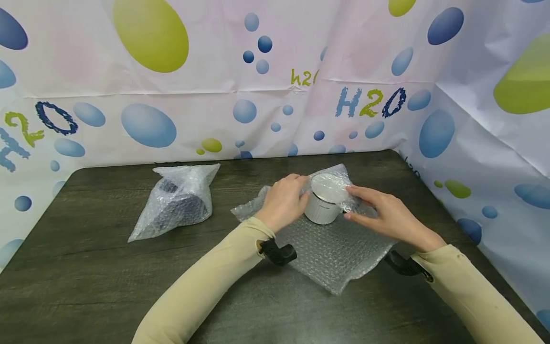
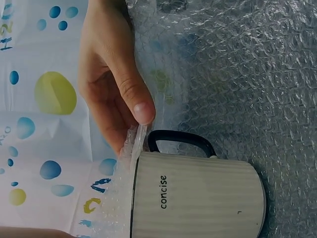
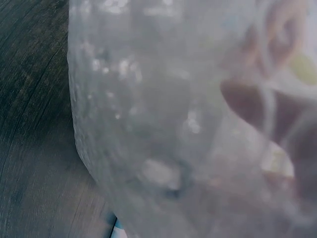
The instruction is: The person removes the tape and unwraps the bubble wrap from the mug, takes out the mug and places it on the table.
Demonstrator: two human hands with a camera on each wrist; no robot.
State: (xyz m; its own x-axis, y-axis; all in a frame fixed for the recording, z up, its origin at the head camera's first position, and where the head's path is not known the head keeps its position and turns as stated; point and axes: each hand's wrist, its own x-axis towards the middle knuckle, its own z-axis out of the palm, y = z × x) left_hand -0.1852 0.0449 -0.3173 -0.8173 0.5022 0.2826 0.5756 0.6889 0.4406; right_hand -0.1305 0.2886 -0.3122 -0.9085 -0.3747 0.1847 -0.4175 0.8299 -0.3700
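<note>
Closest to the camera, two pale sleeves are stretched across a dark worktop towards a cream mug, which is stood upright between the hands on a sheet of bubble wrap. The sheet's edge is pinched beside the mug's rim by the thumb and fingers of the left hand; on the mug's other side the wrap is touched by the right hand, thumb and forefinger spread apart, and whether anything is gripped by its remaining fingers cannot be told. The covering is judged to be only part done: a flap is laid over the mouth, while the ribbed side and dark handle are left bare, and much of the sheet is spread flat on the person's side of the hands. The sides seem left to be enclosed. Well to the left of the left hand, a separate packet is already bundled in bubble wrap, something dark being seen through it.
</note>
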